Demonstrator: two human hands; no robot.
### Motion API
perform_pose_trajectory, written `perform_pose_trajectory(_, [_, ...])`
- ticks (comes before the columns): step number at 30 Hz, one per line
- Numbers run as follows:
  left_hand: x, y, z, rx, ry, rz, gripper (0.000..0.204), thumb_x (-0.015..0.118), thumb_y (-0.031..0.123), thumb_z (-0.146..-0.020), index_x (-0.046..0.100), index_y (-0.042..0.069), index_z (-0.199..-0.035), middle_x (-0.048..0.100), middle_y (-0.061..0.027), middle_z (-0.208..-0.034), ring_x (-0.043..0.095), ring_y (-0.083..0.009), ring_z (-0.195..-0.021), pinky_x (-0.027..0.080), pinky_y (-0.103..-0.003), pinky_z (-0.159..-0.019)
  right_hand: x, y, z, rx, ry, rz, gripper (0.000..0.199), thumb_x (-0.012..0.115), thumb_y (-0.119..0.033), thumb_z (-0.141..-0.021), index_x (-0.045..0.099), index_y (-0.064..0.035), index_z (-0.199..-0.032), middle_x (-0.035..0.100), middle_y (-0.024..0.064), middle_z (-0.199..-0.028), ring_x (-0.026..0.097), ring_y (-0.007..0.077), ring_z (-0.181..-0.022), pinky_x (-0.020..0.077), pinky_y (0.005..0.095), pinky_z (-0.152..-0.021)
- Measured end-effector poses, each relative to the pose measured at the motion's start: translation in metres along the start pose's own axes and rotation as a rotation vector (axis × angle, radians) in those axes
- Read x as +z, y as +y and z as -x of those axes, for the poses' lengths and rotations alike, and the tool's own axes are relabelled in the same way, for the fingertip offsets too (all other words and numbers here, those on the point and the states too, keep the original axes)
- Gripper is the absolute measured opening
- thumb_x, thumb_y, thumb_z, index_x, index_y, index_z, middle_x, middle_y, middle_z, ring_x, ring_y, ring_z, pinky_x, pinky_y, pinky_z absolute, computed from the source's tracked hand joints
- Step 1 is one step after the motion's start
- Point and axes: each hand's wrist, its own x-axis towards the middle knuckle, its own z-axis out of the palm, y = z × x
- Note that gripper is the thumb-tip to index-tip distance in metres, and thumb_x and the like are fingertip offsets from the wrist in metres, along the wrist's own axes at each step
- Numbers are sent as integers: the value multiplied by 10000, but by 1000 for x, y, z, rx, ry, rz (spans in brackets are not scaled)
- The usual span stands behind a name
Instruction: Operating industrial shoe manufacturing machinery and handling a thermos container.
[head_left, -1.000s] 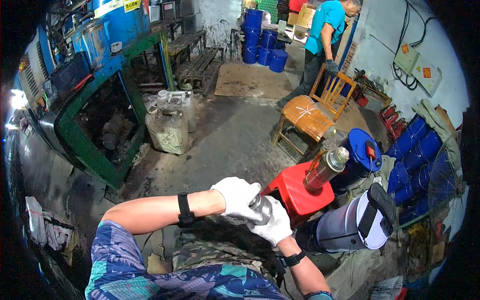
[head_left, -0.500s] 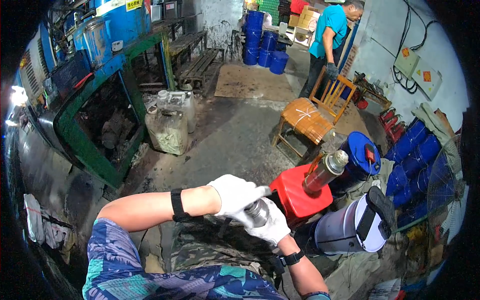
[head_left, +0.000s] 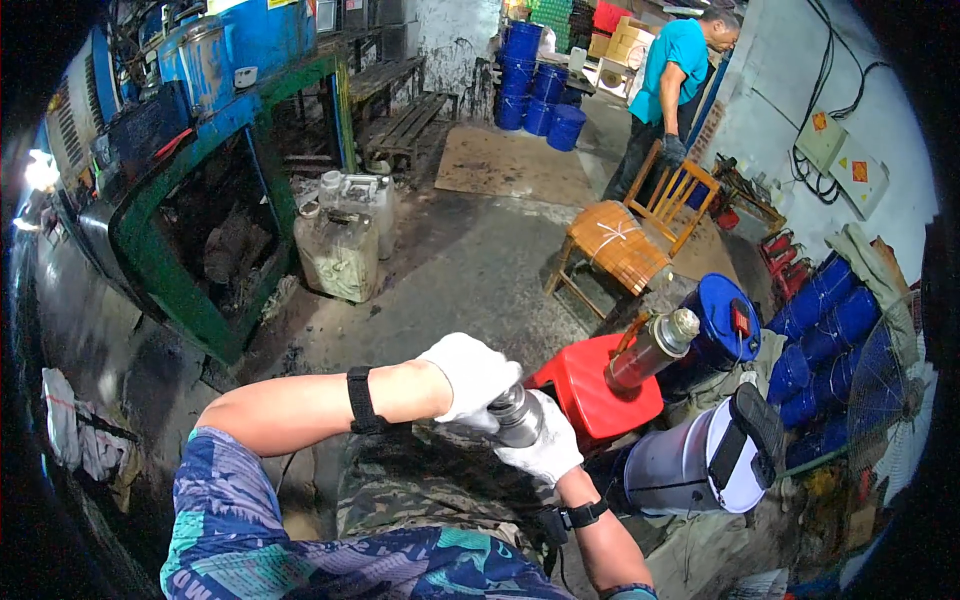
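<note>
Both my hands wear white gloves and meet in front of my body around a grey metal flask-like cylinder (head_left: 517,421). My right hand (head_left: 548,448) wraps around its right side and underside. Over its left and upper side, my left hand (head_left: 468,380) is closed with the fingers against the metal. The gloves hide much of the cylinder, so its full shape cannot be made out. Just beyond my hands is a red plastic stool (head_left: 585,385), bearing a large metal thermos (head_left: 648,358) with a handle.
Right of the stool are a blue drum (head_left: 715,320) and a pale bucket (head_left: 670,470) with a black pad on top. A wooden chair (head_left: 615,245) stands ahead; a co-worker (head_left: 665,85) has a gloved hand at its back. Dirty jerrycans (head_left: 338,255) and a green machine frame (head_left: 180,320) are left.
My left hand has shifted slightly right and turned on the metal cylinder. My right hand keeps its hold. The whole view has tilted slightly.
</note>
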Motion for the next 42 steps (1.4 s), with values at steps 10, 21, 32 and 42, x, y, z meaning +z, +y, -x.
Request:
perform_pose_trajectory(10, [43, -15, -2, 176, 238, -55, 311, 654, 257, -868, 636, 79, -1123, 683, -170, -965, 711, -363, -816, 580, -456, -709, 17, -4, -8, -74, 165, 65, 775, 880, -405, -605, 597, -86, -1251, 675, 155, -1170, 657, 362, -1086, 532, 436, -961])
perform_pose_trajectory(21, [-9, -46, 9, -239, 59, 154, 691, 673, 656, -750, 746, 33, -1042, 733, -243, -946, 728, -394, -917, 584, -442, -828, 26, -12, -27, -98, 367, 171, 783, 910, -376, -595, 571, -69, -1230, 681, 176, -1060, 693, 368, -953, 574, 442, -847])
perform_pose_trajectory(32, [119, -108, 6, 124, 555, 1074, 792, 878, 329, -760, 522, 26, -1399, 616, -130, -1332, 581, -226, -1246, 452, -382, -1085, -42, -38, -65, -256, 398, 402, 704, 892, -325, -577, 615, -37, -1157, 685, 172, -974, 683, 384, -904, 560, 451, -823])
perform_pose_trajectory(42, [166, -89, 3, 246, 600, 1433, 823, 865, 294, -809, 417, 18, -1442, 540, -112, -1391, 503, -196, -1316, 388, -378, -1140, -69, -54, -82, -477, 272, 623, 798, 887, -257, -519, 602, -75, -1242, 669, 184, -1121, 649, 401, -1024, 519, 480, -913])
